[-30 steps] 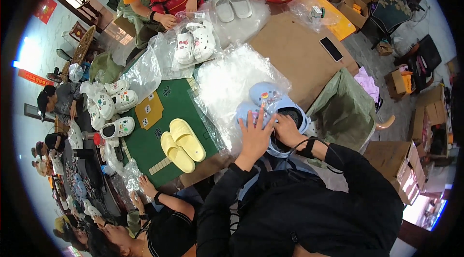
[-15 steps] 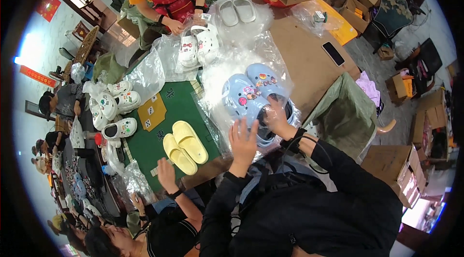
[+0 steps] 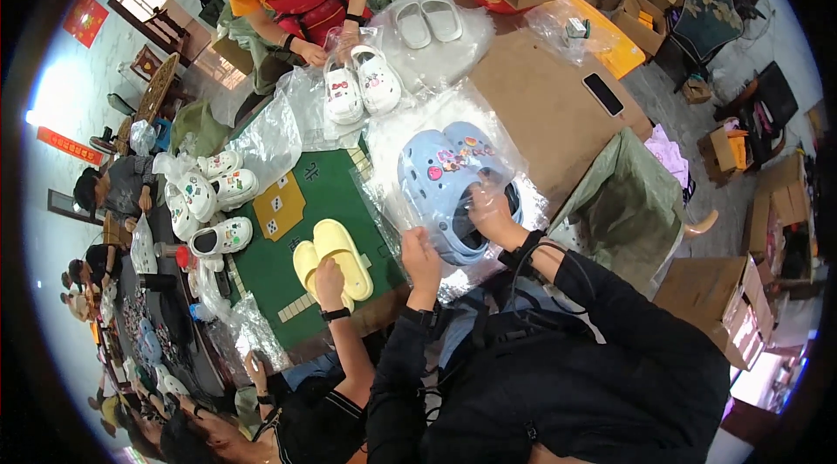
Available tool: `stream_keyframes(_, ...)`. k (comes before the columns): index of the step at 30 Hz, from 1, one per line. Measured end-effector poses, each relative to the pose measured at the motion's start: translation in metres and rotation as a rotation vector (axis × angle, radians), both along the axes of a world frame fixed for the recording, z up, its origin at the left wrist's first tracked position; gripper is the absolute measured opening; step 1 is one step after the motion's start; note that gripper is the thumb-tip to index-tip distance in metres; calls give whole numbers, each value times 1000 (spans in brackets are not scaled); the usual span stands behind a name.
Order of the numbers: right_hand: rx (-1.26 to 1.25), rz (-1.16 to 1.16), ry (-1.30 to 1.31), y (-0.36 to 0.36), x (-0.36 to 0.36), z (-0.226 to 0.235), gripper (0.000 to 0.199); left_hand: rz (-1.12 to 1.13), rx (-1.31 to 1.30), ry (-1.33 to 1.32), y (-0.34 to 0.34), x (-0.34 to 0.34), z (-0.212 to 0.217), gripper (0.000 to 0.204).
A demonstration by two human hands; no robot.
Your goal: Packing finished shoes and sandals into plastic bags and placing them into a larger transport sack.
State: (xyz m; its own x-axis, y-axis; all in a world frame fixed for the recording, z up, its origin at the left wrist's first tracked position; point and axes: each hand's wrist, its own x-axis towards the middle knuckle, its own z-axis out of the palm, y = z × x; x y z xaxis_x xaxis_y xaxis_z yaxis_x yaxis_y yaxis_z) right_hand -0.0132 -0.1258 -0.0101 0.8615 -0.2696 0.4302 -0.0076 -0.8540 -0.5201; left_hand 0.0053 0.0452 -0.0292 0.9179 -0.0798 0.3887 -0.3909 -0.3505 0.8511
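A pair of light blue clogs [image 3: 429, 169] with colourful charms lies in a clear plastic bag [image 3: 388, 194] at the table's near side. My left hand [image 3: 420, 259] is closed on the near left edge of the bag, fingertips pinched together. Over the heel openings of the clogs, my right hand [image 3: 492, 216] grips at their inner side; its fingertips are partly hidden by glare and film. To the left, a co-worker's hand [image 3: 330, 283] holds a pair of yellow slides [image 3: 347, 259] on the green table mat [image 3: 305, 207].
Across the table, a person in orange handles bagged white clogs [image 3: 380, 85]. Grey slides [image 3: 427, 21] lie on plastic beyond. More white clogs [image 3: 222, 235] stand at left. A phone [image 3: 602, 94] rests on the cardboard [image 3: 532, 85]; a green sack [image 3: 623, 202] hangs at the right edge.
My left hand has gone from spread fingers to a pinch, slightly lower and left. My right hand has shifted slightly down on the clogs. The co-worker's hand has reached the yellow slides.
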Motion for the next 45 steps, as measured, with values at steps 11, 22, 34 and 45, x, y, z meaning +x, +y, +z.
stream_keyframes(11,52,-47,138,-2,27,-6,19,-635,347,-226,-20,-44,23,27)
stream_keyframes(22,58,-98,191,4,36,1,14,-56,-82,491,18,-36,-13,71)
stream_keyframes(34,114,-10,435,16,66,10,28,-253,-811,1057,-3,-20,0,83)
stream_keyframes(45,-657,372,225,-107,8,7,56,-148,-757,858,0,42,39,71)
